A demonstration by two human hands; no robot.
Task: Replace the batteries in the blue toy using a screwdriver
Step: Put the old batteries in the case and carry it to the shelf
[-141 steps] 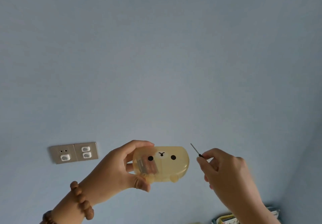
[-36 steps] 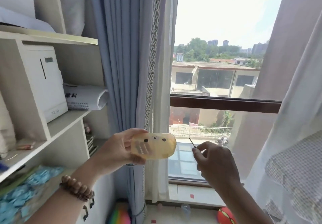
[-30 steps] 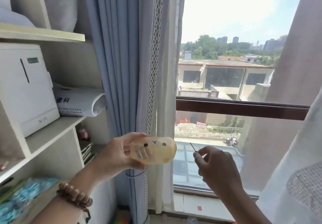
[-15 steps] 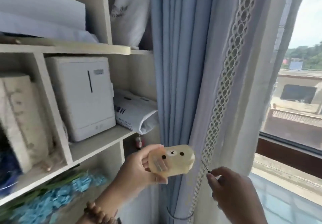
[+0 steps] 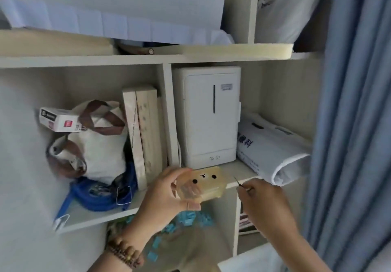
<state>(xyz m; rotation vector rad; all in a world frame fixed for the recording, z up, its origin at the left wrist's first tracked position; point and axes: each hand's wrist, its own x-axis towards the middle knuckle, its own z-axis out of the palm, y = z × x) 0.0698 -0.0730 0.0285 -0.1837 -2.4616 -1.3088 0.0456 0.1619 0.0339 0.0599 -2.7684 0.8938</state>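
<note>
A translucent yellow case with a small bear face (image 5: 204, 184) is held up in front of a shelf, with small items showing inside it. My left hand (image 5: 164, 197) grips the case from its left side, thumb underneath and fingers over the top. To the right, my right hand (image 5: 264, 206) pinches a thin screwdriver (image 5: 237, 181) whose tip points up and left, a short gap from the case. No blue toy is clearly visible.
A white shelf unit (image 5: 167, 58) fills the view. It holds a white box-shaped appliance (image 5: 208, 115), a canvas bag with brown straps (image 5: 95, 140), upright boards (image 5: 141, 132), a blue cord (image 5: 93, 195) and a rolled white bag (image 5: 273, 146). A blue curtain (image 5: 355, 102) hangs at right.
The view has swung left from the window to the shelf. Both hands keep the same hold on the yellow case and the screwdriver.
</note>
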